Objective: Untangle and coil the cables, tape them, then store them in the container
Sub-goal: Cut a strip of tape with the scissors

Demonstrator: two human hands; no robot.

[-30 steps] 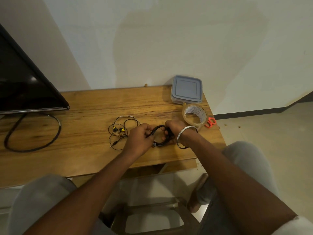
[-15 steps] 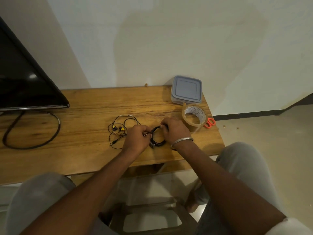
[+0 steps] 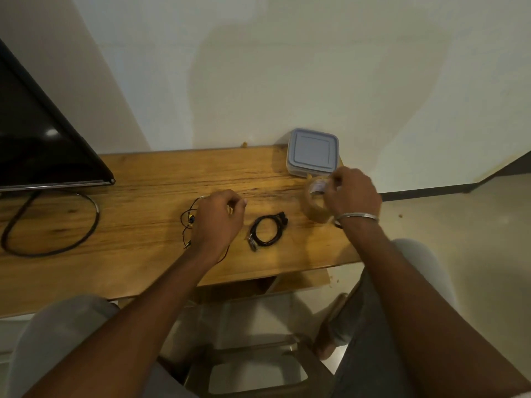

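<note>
- Your right hand (image 3: 353, 193), right of centre, curls over the tape (image 3: 313, 209), fingertips pinching its upper rim.
- Your left hand (image 3: 219, 222) hangs loosely curled over the thin wires (image 3: 186, 222) and hides most of them; I cannot tell if it pinches any.
- The coiled cable (image 3: 268, 229) lies free on the table (image 3: 143, 182) between your hands.
- The lidded container (image 3: 313, 152) sits just behind the tape.
- A screen (image 3: 43, 145) fills the upper left, its cord (image 3: 97, 214) looping below.
</note>
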